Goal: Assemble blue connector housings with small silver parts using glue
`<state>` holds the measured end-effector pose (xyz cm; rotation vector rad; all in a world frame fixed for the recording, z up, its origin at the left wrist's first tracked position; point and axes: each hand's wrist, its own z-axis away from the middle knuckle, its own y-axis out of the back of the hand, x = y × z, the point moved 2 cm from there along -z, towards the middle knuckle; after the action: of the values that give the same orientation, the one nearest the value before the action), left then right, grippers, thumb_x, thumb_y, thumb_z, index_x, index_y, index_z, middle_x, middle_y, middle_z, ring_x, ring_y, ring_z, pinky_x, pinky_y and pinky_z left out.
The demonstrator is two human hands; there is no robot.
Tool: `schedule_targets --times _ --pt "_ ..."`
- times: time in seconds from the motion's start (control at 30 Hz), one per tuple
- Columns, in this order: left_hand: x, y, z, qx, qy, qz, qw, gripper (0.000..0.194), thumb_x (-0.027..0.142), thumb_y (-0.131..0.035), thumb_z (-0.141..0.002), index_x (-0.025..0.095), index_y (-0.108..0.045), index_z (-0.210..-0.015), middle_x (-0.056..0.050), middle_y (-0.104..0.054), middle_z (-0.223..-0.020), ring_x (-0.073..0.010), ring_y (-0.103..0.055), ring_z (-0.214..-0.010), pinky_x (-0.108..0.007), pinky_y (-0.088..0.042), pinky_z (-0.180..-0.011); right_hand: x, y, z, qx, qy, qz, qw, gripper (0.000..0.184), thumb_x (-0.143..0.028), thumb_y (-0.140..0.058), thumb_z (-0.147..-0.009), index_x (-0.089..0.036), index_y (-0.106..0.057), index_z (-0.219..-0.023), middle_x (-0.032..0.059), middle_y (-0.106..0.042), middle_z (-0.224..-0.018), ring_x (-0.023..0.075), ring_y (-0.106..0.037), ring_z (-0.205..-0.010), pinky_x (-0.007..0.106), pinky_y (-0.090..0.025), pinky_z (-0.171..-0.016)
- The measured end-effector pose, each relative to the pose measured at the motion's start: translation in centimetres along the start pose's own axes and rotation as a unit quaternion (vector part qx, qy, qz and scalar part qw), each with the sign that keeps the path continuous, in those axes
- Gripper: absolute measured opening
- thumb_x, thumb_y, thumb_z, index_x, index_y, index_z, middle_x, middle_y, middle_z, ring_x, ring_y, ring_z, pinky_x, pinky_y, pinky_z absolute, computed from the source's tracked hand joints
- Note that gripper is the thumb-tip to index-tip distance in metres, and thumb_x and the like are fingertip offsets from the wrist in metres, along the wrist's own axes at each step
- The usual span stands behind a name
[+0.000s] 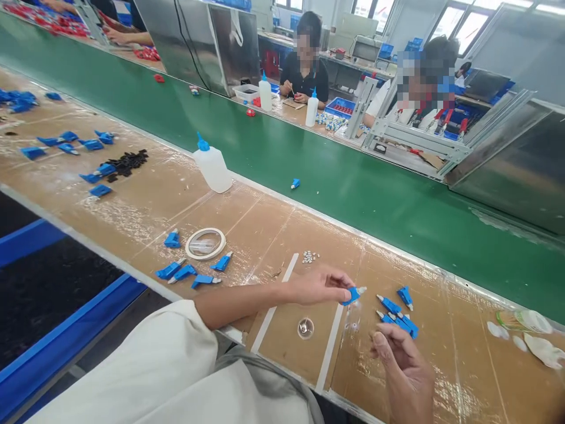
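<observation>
My left hand (320, 287) pinches a small blue plastic part (352, 297) between thumb and fingers, its pale tip pointing right. Lower and to the right, my right hand (404, 368) has its thumb and fingertips pressed together; whatever they may hold is too small to make out. Just beyond that hand lie several matching blue parts (389, 305) with pale tips. On the table below my left hand sits a small round clear dish (305, 328) with tiny bits in it. A little pile of small whitish pieces (311, 257) lies behind my left wrist.
A white bottle with a blue cap (212, 169) stands by the green conveyor belt (265, 159). Left are a tape roll (205, 230), more blue parts (182, 272) and black pieces (128, 165). A toothpick container (525, 321) lies far right. Co-workers sit across the belt.
</observation>
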<state>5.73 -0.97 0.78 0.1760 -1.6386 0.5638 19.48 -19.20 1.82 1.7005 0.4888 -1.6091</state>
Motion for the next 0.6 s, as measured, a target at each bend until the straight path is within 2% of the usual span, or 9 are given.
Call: schedule_targets --times 0.03,0.1,0.17,0.23,0.33,0.47,0.6 --pt "0.6 -0.1 0.4 0.018 -0.064 -0.112 0.991 0.023 0.035 -0.071 -0.081 0.014 -0.069 -0.089 -0.006 -0.068 -0.084 -0.0153 -0.064 -0.079 -0.028 -0.052 -0.076 0.0 -0.6 -0.1 -0.018 -0.004 -0.014 1.0 0.043 -0.055 -0.085 -0.07 -0.019 -0.077 -0.092 0.0076 -0.072 -0.082 0.0209 -0.065 -0.072 0.03 -0.055 -0.059" --pt "1.6 -0.5 1.1 0.044 -0.181 -0.288 0.94 0.016 0.029 -0.065 -0.082 0.014 -0.069 -0.089 -0.004 -0.064 -0.079 -0.0133 -0.058 -0.074 -0.027 -0.048 -0.072 -0.1 -1.5 -0.3 -0.038 -0.006 -0.039 0.998 0.049 -0.052 -0.084 -0.072 -0.02 -0.076 -0.108 0.01 -0.074 -0.093 0.0225 -0.069 -0.079 0.031 -0.058 -0.062" --pt "2.2 -0.8 1.7 0.047 -0.248 -0.379 0.89 0.015 0.026 -0.061 -0.084 0.014 -0.069 -0.089 -0.004 -0.06 -0.076 -0.0126 -0.053 -0.07 -0.025 -0.044 -0.066 -0.5 -2.3 -0.4 -0.05 0.003 -0.06 0.997 0.051 -0.049 -0.083 -0.076 -0.022 -0.073 -0.118 0.0096 -0.074 -0.096 0.0218 -0.069 -0.082 0.03 -0.059 -0.065" --pt "2.4 -1.0 1.9 0.043 -0.271 -0.427 0.862 0.015 0.025 -0.058 -0.087 0.014 -0.068 -0.089 -0.004 -0.058 -0.077 -0.0126 -0.051 -0.07 -0.025 -0.043 -0.065 -1.1 -3.0 -0.4 -0.066 0.011 -0.071 0.995 0.049 -0.047 -0.082 -0.078 -0.022 -0.073 -0.119 0.0072 -0.073 -0.09 0.0201 -0.069 -0.079 0.03 -0.059 -0.066" --pt "2.4 -1.2 2.0 0.034 -0.286 -0.465 0.837 0.016 0.026 -0.057 -0.09 0.014 -0.067 -0.091 -0.005 -0.058 -0.08 -0.0136 -0.052 -0.074 -0.025 -0.044 -0.068 -1.8 -3.5 -0.6 -0.076 0.025 -0.074 0.994 0.041 -0.045 -0.082 -0.077 -0.022 -0.076 -0.112 0.0057 -0.071 -0.089 0.0189 -0.068 -0.078 0.03 -0.059 -0.067" --pt "2.5 -1.3 2.3 0.04 -0.319 -0.485 0.813 0.017 0.026 -0.055 -0.092 0.014 -0.067 -0.094 -0.005 -0.058 -0.081 -0.0138 -0.052 -0.074 -0.025 -0.045 -0.068 -2.1 -3.8 -1.0 -0.07 0.032 -0.071 0.995 0.036 -0.044 -0.084 -0.076 -0.023 -0.078 -0.105 0.0072 -0.072 -0.099 0.0197 -0.07 -0.083 0.029 -0.059 -0.069" --pt "2.3 -1.4 2.3 0.036 -0.336 -0.492 0.802 0.015 0.025 -0.056 -0.092 0.014 -0.066 -0.094 -0.005 -0.057 -0.081 -0.0141 -0.052 -0.074 -0.025 -0.046 -0.07 -1.7 -3.7 -1.1 -0.046 0.014 -0.073 0.996 0.039 -0.046 -0.084 -0.073 -0.021 -0.077 -0.103 0.0084 -0.075 -0.1 0.0213 -0.071 -0.084 0.031 -0.059 -0.069"
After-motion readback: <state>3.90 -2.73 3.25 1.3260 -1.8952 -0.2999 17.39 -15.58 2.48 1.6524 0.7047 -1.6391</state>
